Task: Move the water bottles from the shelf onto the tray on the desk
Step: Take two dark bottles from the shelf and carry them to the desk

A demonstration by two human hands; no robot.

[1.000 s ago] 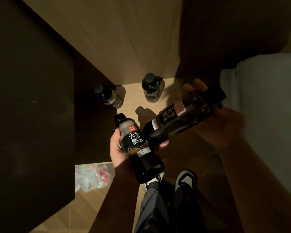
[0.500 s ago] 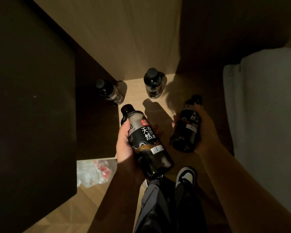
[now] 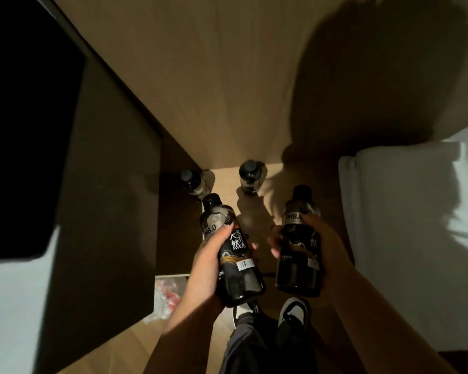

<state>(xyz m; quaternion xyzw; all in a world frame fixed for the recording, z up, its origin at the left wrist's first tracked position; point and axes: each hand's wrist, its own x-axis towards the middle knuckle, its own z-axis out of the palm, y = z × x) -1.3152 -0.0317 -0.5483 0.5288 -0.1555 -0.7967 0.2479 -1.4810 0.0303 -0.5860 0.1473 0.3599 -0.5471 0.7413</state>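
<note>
My left hand [image 3: 206,268] grips a dark water bottle [image 3: 234,255] with white characters on its label, cap pointing up and away. My right hand [image 3: 327,252] grips a second dark bottle [image 3: 299,247], held nearly upright beside the first. Both bottles hang above the low wooden shelf [image 3: 254,211]. Two more dark bottles stand at the shelf's back: one at the left corner [image 3: 192,182], one near the middle [image 3: 250,175]. No tray or desk is in view.
A dark panel [image 3: 106,198] walls the shelf on the left, a light wood panel [image 3: 214,90] rises behind it. White bedding [image 3: 416,225] lies at the right. A crumpled plastic bag [image 3: 165,295] lies on the floor; my shoes [image 3: 292,311] are below the bottles.
My right hand has turned its bottle from lying sideways to nearly upright and drawn it back beside the left bottle. Both hands have lifted away from the shelf; the view has tilted up.
</note>
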